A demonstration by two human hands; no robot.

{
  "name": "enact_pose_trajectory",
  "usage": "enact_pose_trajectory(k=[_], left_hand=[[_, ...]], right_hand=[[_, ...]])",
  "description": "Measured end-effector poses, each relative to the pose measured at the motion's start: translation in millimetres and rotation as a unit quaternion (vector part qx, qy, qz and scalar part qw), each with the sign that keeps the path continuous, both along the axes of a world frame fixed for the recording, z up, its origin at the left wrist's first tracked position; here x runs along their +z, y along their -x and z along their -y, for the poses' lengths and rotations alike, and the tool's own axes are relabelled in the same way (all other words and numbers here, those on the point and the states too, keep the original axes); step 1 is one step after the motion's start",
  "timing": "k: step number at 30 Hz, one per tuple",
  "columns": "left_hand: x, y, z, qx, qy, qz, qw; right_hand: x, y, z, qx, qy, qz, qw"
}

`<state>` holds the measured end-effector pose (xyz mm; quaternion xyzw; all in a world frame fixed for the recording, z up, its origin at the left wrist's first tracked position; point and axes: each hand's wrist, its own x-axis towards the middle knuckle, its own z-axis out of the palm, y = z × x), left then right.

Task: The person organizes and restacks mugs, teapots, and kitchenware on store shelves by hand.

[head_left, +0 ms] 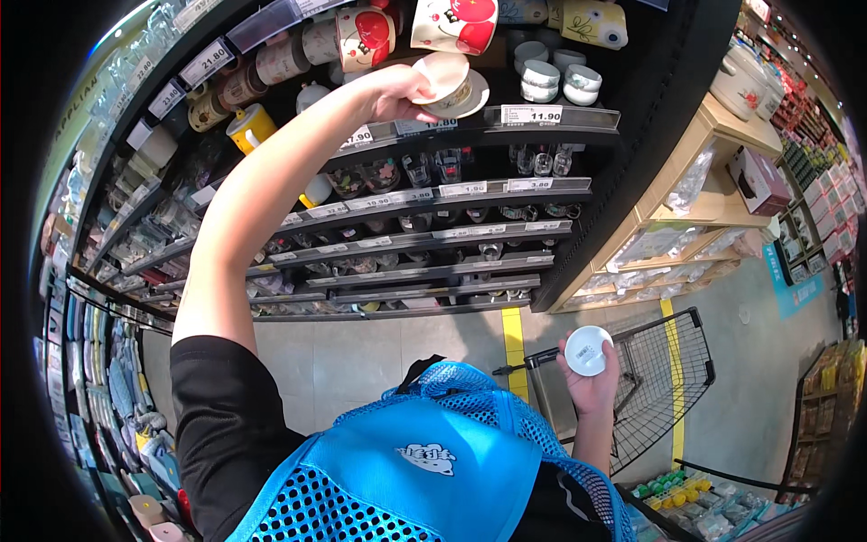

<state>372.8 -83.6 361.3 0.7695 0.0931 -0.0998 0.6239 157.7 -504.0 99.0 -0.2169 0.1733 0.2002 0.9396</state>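
At the upper shelf, my left hand [404,92] is raised with its fingers closed on a cream teacup [444,77]. Its patterned saucer [475,97] shows just beneath and beside the cup. Low on the right, my right hand [592,387] grips a small round white dish [587,350] by its sides, a dark printed mark on the face turned up. Whether this is a shallow bowl or a cup seen from below, I cannot tell. Just right of the teacup, small white bowls [540,77] stand stacked on the shelf.
Mugs with red designs [366,38] stand along the upper shelf, above price tags [531,115]. Lower shelves hold glassware [542,161]. A wire shopping cart [664,375] is beside my right hand. Wooden shelving [646,221] rises at the right; a blue mesh vest [433,452] covers my front.
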Motion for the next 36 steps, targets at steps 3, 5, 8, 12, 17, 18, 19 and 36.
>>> enact_pose_trajectory(k=[3, 5, 8, 12, 17, 18, 19, 36], left_hand=[[3.3, -6.0, -1.7, -0.017, 0.003, -0.013, 1.000], [3.7, -10.4, -2.0, -0.022, 0.008, -0.025, 0.999], [5.4, -13.9, 0.1, -0.035, -0.012, -0.045, 0.998], [4.9, -16.5, -0.1, -0.035, -0.040, -0.047, 0.998], [10.8, -11.4, 2.7, -0.052, -0.058, -0.034, 0.996], [10.2, -14.9, -0.3, -0.050, -0.059, -0.034, 0.996], [9.0, -19.2, -1.5, -0.049, -0.052, -0.034, 0.997], [-20.2, -81.9, -6.5, 0.026, -0.016, -0.070, 0.997]], right_hand=[[-4.0, 2.7, 1.5, 0.004, 0.013, -0.012, 1.000], [-6.2, 3.4, 1.4, 0.011, 0.015, -0.021, 1.000], [-7.1, 3.5, 0.9, 0.013, 0.018, -0.025, 0.999], [-10.1, 2.9, -0.7, 0.022, 0.024, -0.019, 0.999], [-11.8, 5.5, -2.7, 0.036, 0.037, -0.018, 0.999], [-12.5, 6.5, -3.6, 0.041, 0.036, -0.019, 0.998], [-12.9, 7.6, -4.2, 0.045, 0.035, -0.020, 0.998], [-28.8, 21.4, -4.2, 0.054, 0.011, -0.050, 0.997]])
